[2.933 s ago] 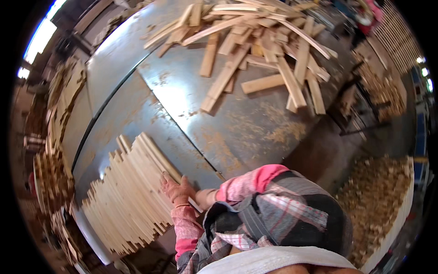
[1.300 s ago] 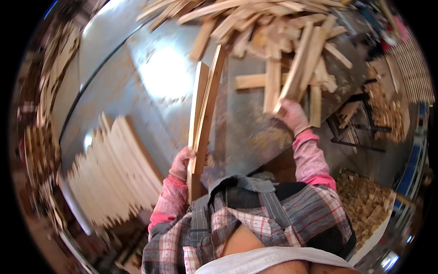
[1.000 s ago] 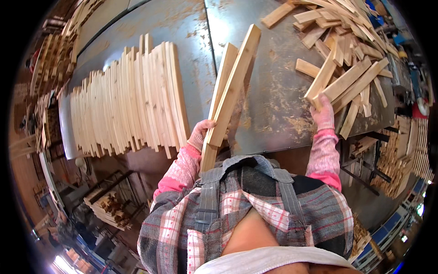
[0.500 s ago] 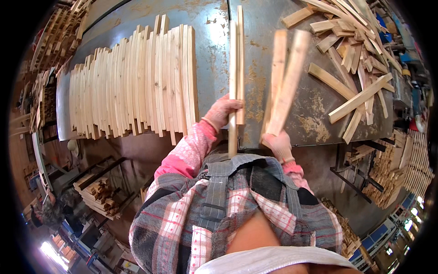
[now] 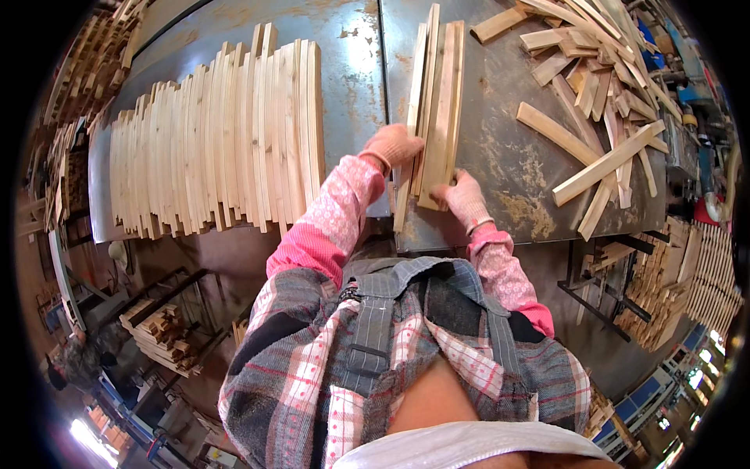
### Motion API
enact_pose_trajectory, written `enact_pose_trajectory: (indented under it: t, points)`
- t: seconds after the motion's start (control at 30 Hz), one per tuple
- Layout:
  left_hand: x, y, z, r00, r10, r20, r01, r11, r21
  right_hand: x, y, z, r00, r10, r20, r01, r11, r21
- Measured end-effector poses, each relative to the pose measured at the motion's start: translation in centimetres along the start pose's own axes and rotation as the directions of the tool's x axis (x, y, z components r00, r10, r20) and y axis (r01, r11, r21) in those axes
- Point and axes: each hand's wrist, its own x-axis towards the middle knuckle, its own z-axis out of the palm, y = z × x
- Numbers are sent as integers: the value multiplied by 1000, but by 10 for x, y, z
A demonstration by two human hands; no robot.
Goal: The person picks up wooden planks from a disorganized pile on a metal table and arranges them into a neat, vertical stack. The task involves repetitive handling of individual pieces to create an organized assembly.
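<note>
Workshop table [image 5: 494,117], scuffed metal | left fingers [image 5: 414,144] clamped on wooden strips [image 5: 443,102] | right fingers [image 5: 443,192]: can't tell

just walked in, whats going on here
A person is handling a few wooden strips at a metal-topped table. The left hand holds the strips on the left side of the group, and the right hand touches their near end on the right. To the left, a row of strips lies side by side with uneven ends. To the right is a loose, jumbled pile of wood pieces.
</note>
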Motion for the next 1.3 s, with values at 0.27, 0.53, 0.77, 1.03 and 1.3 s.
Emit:
enact_pose_trajectory:
  t: [0.27, 0.53, 0.77, 1.03, 1.3]
  points:
    - [55, 57, -20, 908, 36, -418, -90, 990, -111, 34, -42, -24, 973, -160, -169, 83, 917, -391]
    - [35, 114, -11, 922, -103, -373, 134, 989, 59, 95, -14, -18, 935, -355, 7, 352, 931, 95]
    - [21, 45, -25, 905, -45, -424, 42, 999, -17, 87, -64, 36, 933, -311, 184, 245, 918, 311]
    - [-64, -32, -69, 864, 167, -475, 58, 904, 423, 54, -95, 127, 850, -376, 369, 502, 791, -351]
    - [-15, -87, -19, 657, 403, -638, -131, 893, 430, 86, -88, 24, 769, -435, 467, 632, 622, -461]
